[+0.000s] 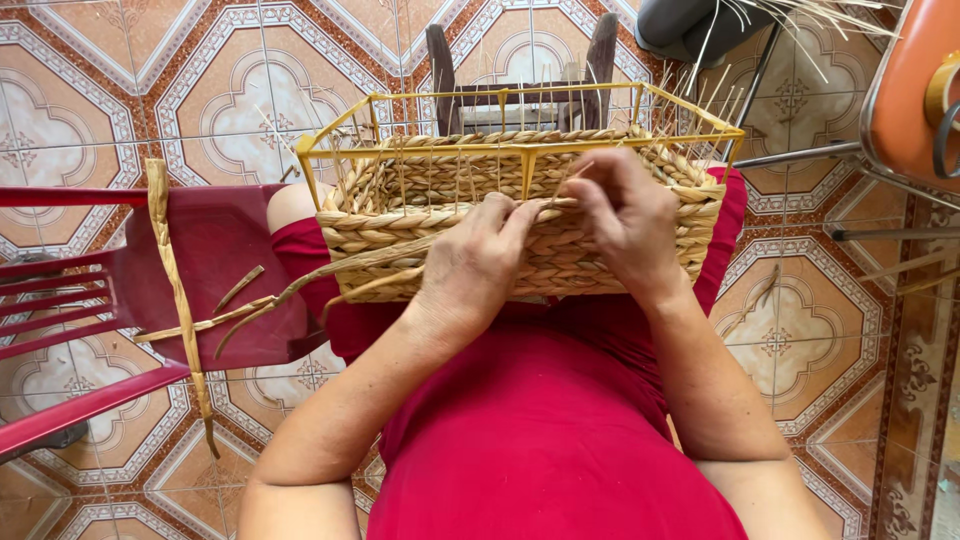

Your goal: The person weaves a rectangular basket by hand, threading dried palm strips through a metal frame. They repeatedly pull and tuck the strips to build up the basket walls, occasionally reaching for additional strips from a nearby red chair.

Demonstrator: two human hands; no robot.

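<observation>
A rectangular basket (400, 235) rests on my lap, its yellow wire frame (330, 135) partly covered by rows of braided straw. My left hand (475, 260) presses on the near wall, fingers pinching a straw strand at the top row. My right hand (625, 215) sits just to its right, fingers curled on the same strand beside a yellow upright. Loose braid ends (300, 290) trail from the basket's left corner toward the red chair.
A red plastic chair (90, 290) stands at my left with a long braided straw strip (180, 300) draped over its seat. A dark wooden stool (520, 60) is beyond the basket. An orange chair (910, 90) and loose straw stalks lie at upper right on the patterned tile floor.
</observation>
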